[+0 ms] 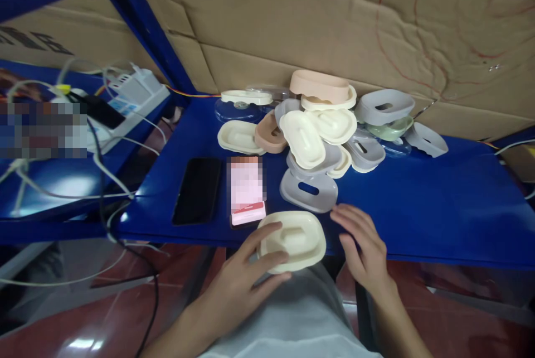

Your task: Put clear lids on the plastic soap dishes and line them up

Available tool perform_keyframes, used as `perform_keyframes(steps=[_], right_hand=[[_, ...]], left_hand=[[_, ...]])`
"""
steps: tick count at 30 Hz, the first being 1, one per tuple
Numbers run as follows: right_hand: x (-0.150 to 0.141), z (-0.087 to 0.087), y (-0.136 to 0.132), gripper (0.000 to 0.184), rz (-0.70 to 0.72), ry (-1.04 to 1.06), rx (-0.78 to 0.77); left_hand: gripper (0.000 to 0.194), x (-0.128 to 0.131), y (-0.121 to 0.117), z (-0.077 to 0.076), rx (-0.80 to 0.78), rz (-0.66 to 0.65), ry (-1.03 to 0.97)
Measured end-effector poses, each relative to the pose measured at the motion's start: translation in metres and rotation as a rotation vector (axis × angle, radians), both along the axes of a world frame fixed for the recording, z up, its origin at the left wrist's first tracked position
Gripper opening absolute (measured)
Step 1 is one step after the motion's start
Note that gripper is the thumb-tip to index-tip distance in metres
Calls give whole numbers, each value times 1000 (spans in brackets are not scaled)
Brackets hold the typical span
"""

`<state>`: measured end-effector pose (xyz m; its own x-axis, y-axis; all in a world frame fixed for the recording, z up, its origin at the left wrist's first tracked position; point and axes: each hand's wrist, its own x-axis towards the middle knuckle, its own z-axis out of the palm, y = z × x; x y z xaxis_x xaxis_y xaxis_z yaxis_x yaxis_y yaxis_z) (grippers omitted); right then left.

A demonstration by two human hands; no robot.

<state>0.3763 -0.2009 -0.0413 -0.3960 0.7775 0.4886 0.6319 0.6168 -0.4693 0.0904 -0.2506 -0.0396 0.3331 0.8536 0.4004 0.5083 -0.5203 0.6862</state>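
Note:
A cream oval plastic dish [311, 241] with a raised middle is held at the front edge of the blue table. My left hand [254, 269] grips its left side, fingers over the top and thumb at the lower rim. My right hand [361, 243] is open, fingers apart, to the right of that dish and apart from it. Its fingertips come close to a grey oval tray [311, 189] with a slot. Behind lies a loose pile of similar pieces, among them a cream dish [303, 139], a brown tray [271, 132] and a peach tray [321, 86].
On the blue table [418, 207], a dark phone [197, 190] and a lit phone [248, 190] lie left of the pile. Cardboard [313, 18] stands behind. Cables and a white power strip [140, 104] crowd another blue surface at the left.

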Motion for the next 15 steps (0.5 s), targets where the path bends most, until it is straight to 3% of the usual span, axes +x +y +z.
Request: perform_keyframes(steps=[3, 6, 11, 15], right_hand=[[6, -6, 24, 44, -75, -187, -65], [9, -4, 35, 38, -37, -198, -66], [28, 10, 26, 28, -61, -47, -130], [43, 9, 9, 26, -102, -25, -192]], left_hand=[[15, 2, -8, -6, -48, 7, 24], [26, 7, -9, -10, -69, -21, 90], [27, 13, 10, -5, -10, -135, 237], [27, 14, 30, -6, 108, -206, 374]])
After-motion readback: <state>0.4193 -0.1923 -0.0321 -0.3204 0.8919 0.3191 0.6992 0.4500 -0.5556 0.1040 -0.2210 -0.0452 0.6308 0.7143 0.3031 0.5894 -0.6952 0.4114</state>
